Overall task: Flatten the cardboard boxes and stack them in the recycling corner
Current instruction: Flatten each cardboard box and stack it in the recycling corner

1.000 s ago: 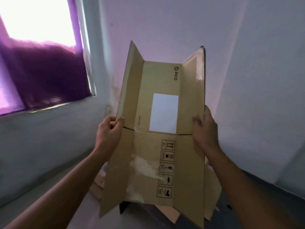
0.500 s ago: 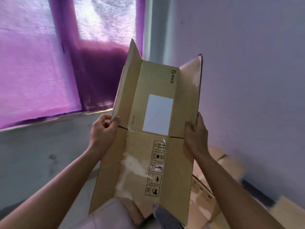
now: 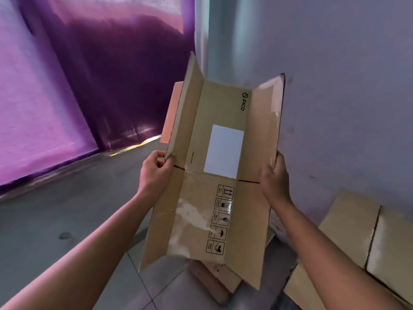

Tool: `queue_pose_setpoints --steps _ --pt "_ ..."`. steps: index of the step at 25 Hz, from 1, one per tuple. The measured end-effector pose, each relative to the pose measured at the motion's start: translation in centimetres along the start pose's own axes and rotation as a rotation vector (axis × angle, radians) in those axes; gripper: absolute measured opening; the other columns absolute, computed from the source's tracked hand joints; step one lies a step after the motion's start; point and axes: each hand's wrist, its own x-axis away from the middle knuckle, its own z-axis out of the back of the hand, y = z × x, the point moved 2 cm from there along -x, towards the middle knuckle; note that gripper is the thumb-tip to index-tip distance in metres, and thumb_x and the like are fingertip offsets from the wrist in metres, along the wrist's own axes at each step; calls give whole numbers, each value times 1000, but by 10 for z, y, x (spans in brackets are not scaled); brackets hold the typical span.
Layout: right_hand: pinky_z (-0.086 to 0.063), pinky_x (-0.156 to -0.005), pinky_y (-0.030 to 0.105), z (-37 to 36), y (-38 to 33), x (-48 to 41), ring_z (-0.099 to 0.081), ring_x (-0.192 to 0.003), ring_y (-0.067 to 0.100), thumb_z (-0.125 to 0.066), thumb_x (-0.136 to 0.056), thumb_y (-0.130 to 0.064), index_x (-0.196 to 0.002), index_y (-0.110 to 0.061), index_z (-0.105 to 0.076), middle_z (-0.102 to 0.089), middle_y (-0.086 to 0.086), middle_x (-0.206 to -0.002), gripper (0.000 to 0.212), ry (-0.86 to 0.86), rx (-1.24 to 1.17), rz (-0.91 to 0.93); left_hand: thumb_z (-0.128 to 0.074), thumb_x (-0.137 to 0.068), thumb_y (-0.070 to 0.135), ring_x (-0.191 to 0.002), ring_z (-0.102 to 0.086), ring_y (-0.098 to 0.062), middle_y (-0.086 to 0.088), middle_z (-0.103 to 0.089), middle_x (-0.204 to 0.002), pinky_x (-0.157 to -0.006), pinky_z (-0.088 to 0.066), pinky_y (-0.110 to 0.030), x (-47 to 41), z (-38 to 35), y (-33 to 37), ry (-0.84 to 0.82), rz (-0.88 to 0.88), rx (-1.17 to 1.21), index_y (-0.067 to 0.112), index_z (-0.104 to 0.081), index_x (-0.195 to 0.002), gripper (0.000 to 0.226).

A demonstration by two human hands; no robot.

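Observation:
I hold a flattened brown cardboard box upright in front of me, its side flaps spread outward. It bears a white label, a PICO logo and a column of handling symbols. My left hand pinches its left edge at the middle fold. My right hand grips its right edge at the same height. Another flattened box leans against the wall at the lower right. More cardboard lies on the floor under the held box, partly hidden by it.
A purple curtain covers the window on the left above a grey ledge. A pale wall and a corner pillar stand right ahead. Grey tiled floor shows below.
My view has swung right and down, so the curtain fills the left and the leaning cardboard at the lower right has come into sight. Both hands keep the same hold on the box.

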Motion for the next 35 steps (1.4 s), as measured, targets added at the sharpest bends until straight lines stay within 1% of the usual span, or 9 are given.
queue_pose_setpoints --steps 3,8,12,14,19,22,27,32,35 --pt "-40 -56 31 -30 45 -21 -50 -65 19 -39 -96 -11 -110 -8 -41 -57 19 -91 15 50 70 -148 -60 -90 38 -63 -57 -14 0 -55 -71 -60 -52 -31 -57 -31 -41 -143 68 -30 16 -61 -97 23" --pt "-38 -51 29 -76 145 -58 -51 -60 18 -42 -95 -12 -119 -12 -42 -57 10 -82 23 140 146 -367 -61 -90 39 -66 -55 -15 -2 -57 -76 -61 -48 -32 -139 -107 -129 -345 166 -77 12 -62 -96 28" --pt "-43 -63 21 -114 223 -67 -58 -83 9 -44 -93 -3 -123 -13 -42 -60 -1 -101 31 151 86 -605 -59 -93 29 -63 -49 -10 3 -54 -70 -54 -38 -21 -188 -163 -207 -477 248 -235 8 -61 -92 21" --pt "-45 -71 25 -121 255 -64 -60 -95 15 -45 -91 -2 -125 -12 -43 -60 -1 -108 35 131 89 -711 -58 -94 27 -63 -48 -14 2 -51 -65 -54 -37 -23 -200 -178 -242 -531 290 -286 10 -58 -81 21" --pt "-45 -66 26 -152 389 -57 -58 -90 14 -44 -92 -2 -122 -16 -44 -59 5 -108 33 114 159 -1004 -53 -96 30 -64 -48 -17 1 -50 -62 -55 -33 -30 -234 -250 -391 -749 339 -461 13 -56 -71 30" --pt "-44 -69 28 -169 479 -45 -57 -95 22 -46 -90 3 -125 -11 -46 -59 9 -112 37 158 222 -1107 -59 -93 29 -60 -50 -18 4 -51 -57 -54 -36 -29 -239 -290 -484 -832 407 -480 17 -57 -66 30" --pt "-45 -76 30 -197 619 -27 -59 -98 25 -52 -84 9 -124 -6 -50 -61 12 -113 42 194 219 -1199 -57 -95 23 -61 -55 -11 2 -61 -66 -56 -41 -23 -246 -359 -601 -855 464 -506 14 -66 -81 18" --pt "-46 -83 34 -206 746 -37 -60 -95 25 -57 -77 14 -106 -12 -52 -63 12 -106 39 276 226 -1174 -55 -96 25 -82 -61 -24 -9 -67 -89 -73 -46 -31 -257 -445 -710 -859 434 -512 6 -70 -100 25" --pt "-47 -87 35 -212 814 -45 -60 -102 27 -56 -76 16 -112 -17 -52 -62 8 -107 48 276 223 -1123 -52 -97 22 -84 -63 -31 -14 -67 -88 -71 -46 -33 -258 -482 -759 -832 388 -529 2 -70 -98 27"
